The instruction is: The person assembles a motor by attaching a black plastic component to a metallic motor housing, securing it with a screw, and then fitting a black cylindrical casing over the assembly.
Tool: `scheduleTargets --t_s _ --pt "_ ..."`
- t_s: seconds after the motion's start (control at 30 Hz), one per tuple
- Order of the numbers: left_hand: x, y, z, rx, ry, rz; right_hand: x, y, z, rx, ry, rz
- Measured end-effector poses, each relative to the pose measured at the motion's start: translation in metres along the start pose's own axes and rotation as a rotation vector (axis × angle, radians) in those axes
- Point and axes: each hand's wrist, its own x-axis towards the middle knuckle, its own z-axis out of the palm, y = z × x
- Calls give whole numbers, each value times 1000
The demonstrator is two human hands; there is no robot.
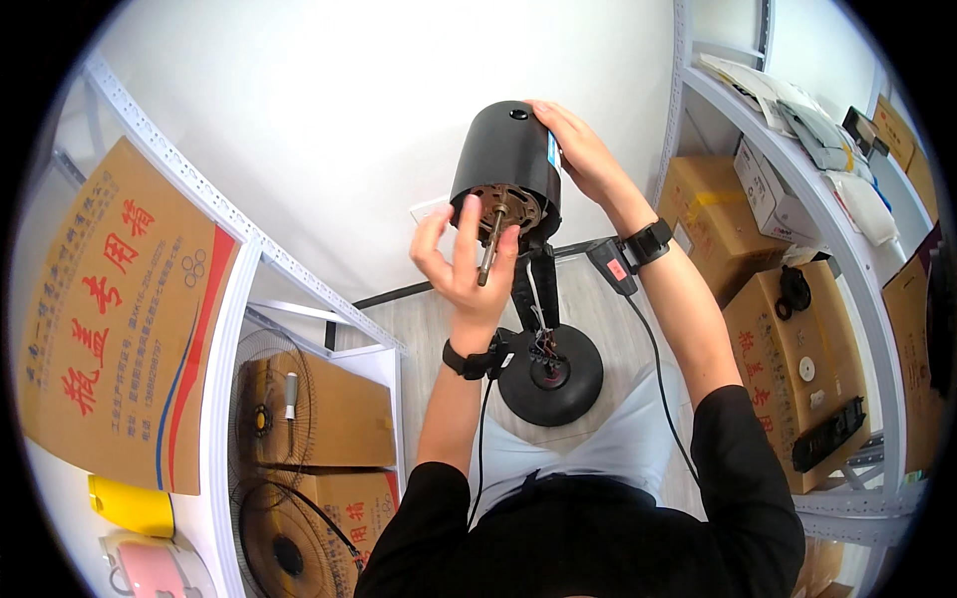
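Observation:
A black fan motor housing [503,149] sits atop a stand at centre, its open front showing a brownish motor [520,204] and a bare metal shaft [490,254]. My right hand [586,154] wraps the housing's right side, fingers over its top. At the front, my left hand [465,261] is open, its fingers apart and its thumb beside the shaft. Whether the thumb touches the shaft I cannot tell. The stand's round black base [550,399] rests on the floor, with exposed wires [546,349] just above it.
Wire fan guards [274,399] and a screwdriver [291,394] are at left, by cardboard boxes [344,409]. Black parts [829,434] lie on a box [788,349] at right. Shelving stands on both sides. A cabled black device [611,267] hangs by my right wrist.

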Motion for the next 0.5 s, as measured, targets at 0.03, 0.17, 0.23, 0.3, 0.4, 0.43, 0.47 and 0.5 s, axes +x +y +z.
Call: scheduleTargets --t_s 0.03,0.17,0.23,0.3,0.4,0.43,0.47,0.5 --pt "-4 4 4 -21 25 12 0 1 0 0 -8 -8" --pt "-1 12 5 29 -15 0 -5 -8 5 -14 -11 -13" --pt "0 11 4 18 -14 -22 -10 -16 14 -11 16 53" --pt "0 12 5 2 -11 -27 -10 -19 14 -10 21 87" --pt "2 14 7 -43 -3 -22 -2 -12 6 5 0 91" --pt "3 14 9 -81 2 -28 0 -9 4 13 6 88" --pt "2 13 11 -116 5 -36 1 -7 3 22 11 89" --pt "1 13 12 -131 1 -40 1 -7 2 21 6 83"
